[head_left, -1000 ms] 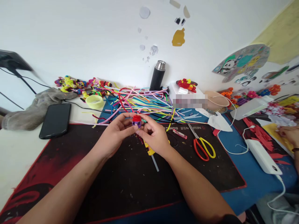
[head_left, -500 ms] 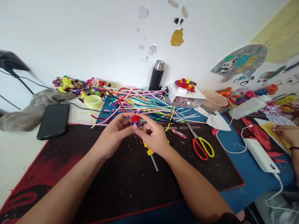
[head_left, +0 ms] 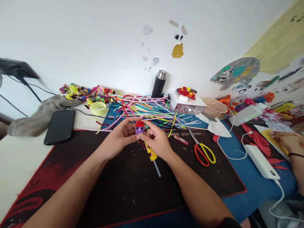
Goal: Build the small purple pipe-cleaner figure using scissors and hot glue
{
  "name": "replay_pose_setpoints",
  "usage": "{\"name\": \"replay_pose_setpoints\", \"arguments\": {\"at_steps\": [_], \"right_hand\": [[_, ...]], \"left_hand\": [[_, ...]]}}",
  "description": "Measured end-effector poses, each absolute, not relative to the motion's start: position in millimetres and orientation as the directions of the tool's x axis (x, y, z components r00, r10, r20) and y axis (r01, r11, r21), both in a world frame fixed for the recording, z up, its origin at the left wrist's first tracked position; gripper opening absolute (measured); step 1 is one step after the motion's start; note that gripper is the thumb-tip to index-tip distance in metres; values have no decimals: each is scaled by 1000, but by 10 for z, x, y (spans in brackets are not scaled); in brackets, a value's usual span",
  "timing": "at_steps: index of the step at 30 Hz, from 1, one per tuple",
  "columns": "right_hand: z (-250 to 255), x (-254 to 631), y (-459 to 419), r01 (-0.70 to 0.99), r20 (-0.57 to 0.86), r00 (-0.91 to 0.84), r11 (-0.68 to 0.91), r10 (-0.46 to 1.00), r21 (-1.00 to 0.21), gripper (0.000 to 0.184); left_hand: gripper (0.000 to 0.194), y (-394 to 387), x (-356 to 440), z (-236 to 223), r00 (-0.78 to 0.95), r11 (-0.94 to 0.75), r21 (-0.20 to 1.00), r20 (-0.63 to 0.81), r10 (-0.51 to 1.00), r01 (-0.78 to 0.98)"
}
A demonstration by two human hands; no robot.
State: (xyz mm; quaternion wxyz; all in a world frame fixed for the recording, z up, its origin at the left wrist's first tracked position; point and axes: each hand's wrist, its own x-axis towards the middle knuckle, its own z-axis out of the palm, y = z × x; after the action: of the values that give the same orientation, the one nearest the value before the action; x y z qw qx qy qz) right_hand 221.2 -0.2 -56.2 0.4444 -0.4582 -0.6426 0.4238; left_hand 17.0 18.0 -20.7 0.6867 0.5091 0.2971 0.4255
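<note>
At blue-covered table (head_left: 256, 190), above flat blk red-edged mat (head_left: 118, 190), L hand (head_left: 122, 134) & R hand (head_left: 156, 137) pinch small fuzzy red-and-purple figure (head_left: 139, 128), both grips closed on it, prob. adjusting step, next needing light pressure.

Small purple figure (head_left: 139, 130), red-topped, dark-spotted, upright, held between left hand (head_left: 121, 134) and right hand (head_left: 156, 138)

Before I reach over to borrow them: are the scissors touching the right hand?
Apart. The head view shows a strip of dark mat between the right hand and the scissors.
</note>
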Motion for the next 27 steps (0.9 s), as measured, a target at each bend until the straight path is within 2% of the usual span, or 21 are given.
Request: {"name": "replay_pose_setpoints", "arguments": {"at_steps": [8,17,22,27], "right_hand": [[-609,2228,38,239,170,-190,214,967,-947,72],[-629,2210,23,272,211,-157,248,965,-930,63],[-601,2217,5,224,225,-156,256,962,-940,59],[-597,2237,16,166,207,-123,226,971,-960,56]], "left_hand": [[66,227,173,-270,455,53,974,55,889,-222],[60,262,194,-325,417,17,975,78,905,-219],[58,288,185,-322,329,-25,973,101,939,-228],[58,295,182,-332,335,16,967,72,940,-254]]}}
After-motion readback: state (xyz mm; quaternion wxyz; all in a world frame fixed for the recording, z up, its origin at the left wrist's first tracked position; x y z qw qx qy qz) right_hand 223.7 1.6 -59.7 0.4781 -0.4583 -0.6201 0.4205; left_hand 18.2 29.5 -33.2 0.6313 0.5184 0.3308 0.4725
